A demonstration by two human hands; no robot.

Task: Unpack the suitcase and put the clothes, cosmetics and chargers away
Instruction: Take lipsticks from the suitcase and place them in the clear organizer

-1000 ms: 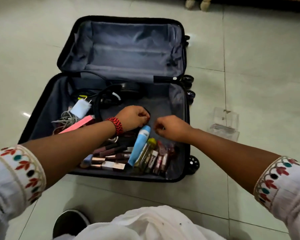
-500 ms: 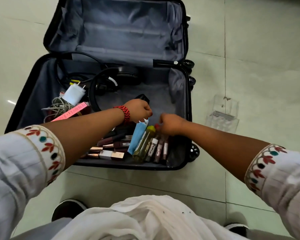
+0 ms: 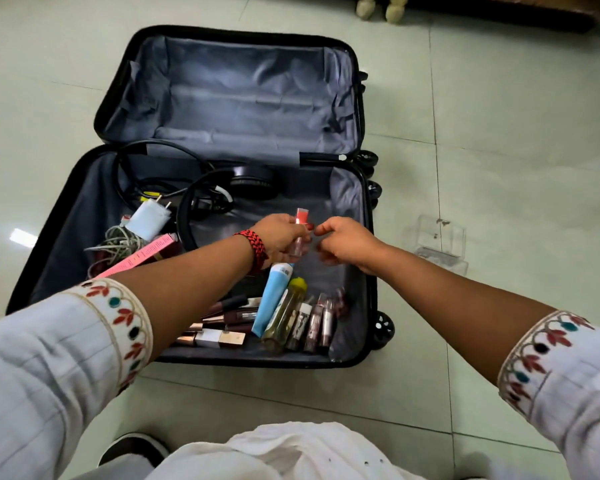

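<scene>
Head camera looks steeply down, close above the open suitcase [image 3: 229, 98] on the floor.

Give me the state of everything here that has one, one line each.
suitcase: open, lid folded back
left hand: holds the pink-capped tube
pink-capped tube: capped, held above the suitcase
right hand: fingers curled beside the tube, grip unclear
white charger: unplugged, lying in the suitcase
yellow-capped bottle: capped, lying down

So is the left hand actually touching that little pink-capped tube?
Touching. The head view shows the left hand with fingers wrapped round the pink-capped tube, its cap poking out above.
</scene>
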